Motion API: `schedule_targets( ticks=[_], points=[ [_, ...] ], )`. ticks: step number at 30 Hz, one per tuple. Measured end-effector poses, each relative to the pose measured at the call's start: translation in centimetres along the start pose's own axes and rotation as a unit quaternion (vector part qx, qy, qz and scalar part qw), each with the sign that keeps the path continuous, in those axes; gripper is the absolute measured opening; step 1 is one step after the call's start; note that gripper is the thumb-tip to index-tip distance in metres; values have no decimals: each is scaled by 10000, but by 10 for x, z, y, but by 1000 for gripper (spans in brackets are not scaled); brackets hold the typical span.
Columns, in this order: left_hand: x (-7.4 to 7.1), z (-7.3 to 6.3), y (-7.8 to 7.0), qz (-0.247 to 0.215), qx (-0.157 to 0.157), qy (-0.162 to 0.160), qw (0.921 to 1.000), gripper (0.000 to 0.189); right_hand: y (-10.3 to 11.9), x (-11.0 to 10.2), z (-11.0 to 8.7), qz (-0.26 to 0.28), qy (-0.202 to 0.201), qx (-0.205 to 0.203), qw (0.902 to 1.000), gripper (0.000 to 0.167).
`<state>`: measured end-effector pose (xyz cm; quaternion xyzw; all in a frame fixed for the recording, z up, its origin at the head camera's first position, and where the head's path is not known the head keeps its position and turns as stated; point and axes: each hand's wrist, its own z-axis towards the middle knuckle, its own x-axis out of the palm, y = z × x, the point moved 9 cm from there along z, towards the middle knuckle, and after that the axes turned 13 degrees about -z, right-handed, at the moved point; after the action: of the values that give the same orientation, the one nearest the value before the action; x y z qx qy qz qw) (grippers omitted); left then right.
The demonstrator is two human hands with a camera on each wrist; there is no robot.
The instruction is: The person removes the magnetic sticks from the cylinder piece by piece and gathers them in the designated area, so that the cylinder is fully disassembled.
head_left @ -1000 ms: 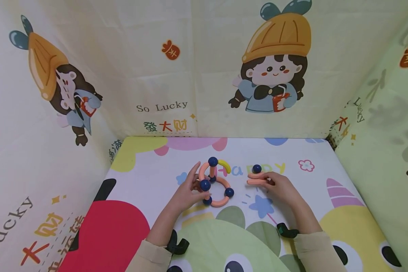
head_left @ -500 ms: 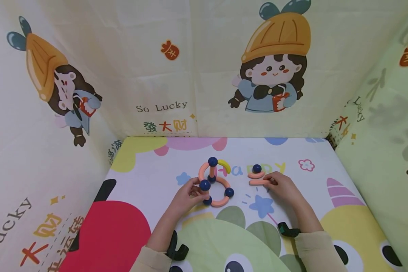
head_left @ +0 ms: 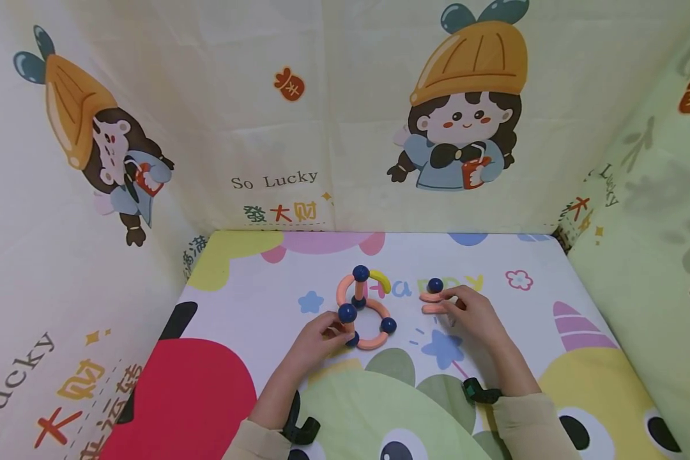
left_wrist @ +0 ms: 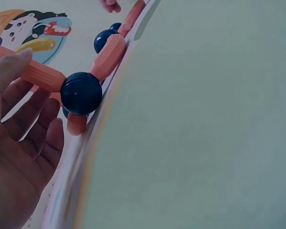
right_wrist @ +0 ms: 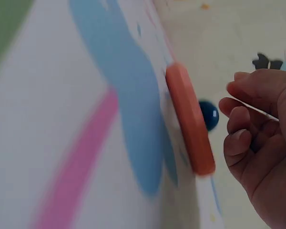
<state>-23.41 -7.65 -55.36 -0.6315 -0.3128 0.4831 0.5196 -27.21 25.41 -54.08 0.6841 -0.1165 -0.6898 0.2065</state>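
Observation:
In the head view, a magnetic stick-and-ball build (head_left: 370, 344) stands mid-table: coral rods, dark blue balls and a yellow curved rod (head_left: 381, 280) jutting from its top ball. At its near left side, my left hand (head_left: 316, 342) pinches a coral rod (left_wrist: 46, 75) between two balls, thumb on one side and fingers behind. My right hand (head_left: 476, 318) is beside the loose pieces, fingers loosely bent, with nothing seen in its grasp. Those pieces are a straight coral rod (right_wrist: 190, 119), a curved coral rod (head_left: 429, 297) and a blue ball (head_left: 435, 285) behind it.
A printed cloth (head_left: 276, 275) covers the table. Pale fabric walls (head_left: 356, 128) with cartoon prints rise at the back and both sides. Each wrist wears a black strap mount (head_left: 480, 391).
My right fingers have come off the straight rod and moved slightly up toward the curved rod. My left index finger has lowered and bent in; the build stays in place.

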Motion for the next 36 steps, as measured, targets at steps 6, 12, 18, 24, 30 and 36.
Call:
schedule_targets(
  ticks=[6, 12, 18, 24, 30, 36],
  points=[
    [1, 0, 3, -21, -38, -17, 10000, 18, 49, 16, 10, 275, 188, -635, 9974, 21],
    [2, -1, 5, -41, -48, -63, 10000, 19, 84, 44, 22, 343, 713, -860, 9931, 22],
    [4, -1, 8, 95, -34, -66, 9999, 19, 94, 67, 35, 215, 1045, -543, 9928, 28],
    [6, -1, 8, 175, 3, -30, 9998, 15, 103, 76, 41, 263, 1176, -459, 9917, 32],
    [9, 1, 8, 354, 104, 82, 9993, 10, 108, 77, 44, 239, 1185, -453, 9916, 30],
    [11, 3, 10, 496, 226, 196, 9983, 9, 109, 78, 43, 222, 1223, -416, 9914, 30]
  ],
)
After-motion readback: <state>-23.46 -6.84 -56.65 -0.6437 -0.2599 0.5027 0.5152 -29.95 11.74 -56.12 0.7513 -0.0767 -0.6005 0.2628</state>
